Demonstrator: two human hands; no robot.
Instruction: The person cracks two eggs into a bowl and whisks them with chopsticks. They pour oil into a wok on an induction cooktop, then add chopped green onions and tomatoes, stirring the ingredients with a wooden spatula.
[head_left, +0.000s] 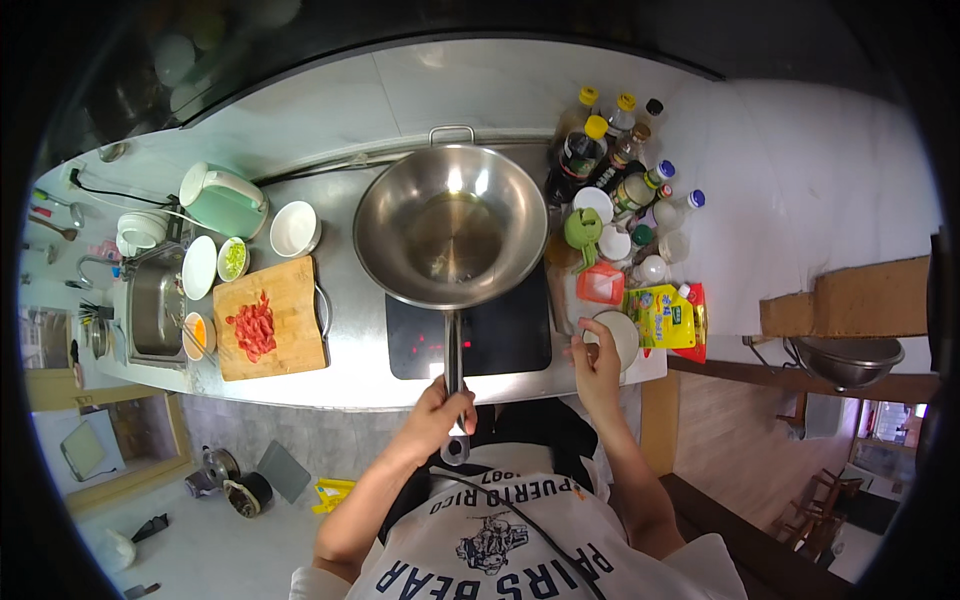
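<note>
My left hand (442, 414) grips the long handle of a stainless-steel wok (390, 255), which stands over a black induction cooktop (510, 330). A little clear, yellowish liquid lies in the bottom of the wok. Beside a white round dish (621, 337), right of the cooktop, my right hand (598, 364) is raised with bent fingers; whether it holds something small cannot be told. On the left, sliced red meat (255, 328) lies on a wooden cutting board (292, 300) with a metal handle.
Left of the wok are a green kettle (225, 202), a white bowl (295, 229), a bowl of chopped greens (234, 259), an orange-filled bowl (199, 335) and a sink (156, 315). Sauce bottles (581, 157), a red container (601, 283) and a yellow seasoning packet (660, 315) crowd the right.
</note>
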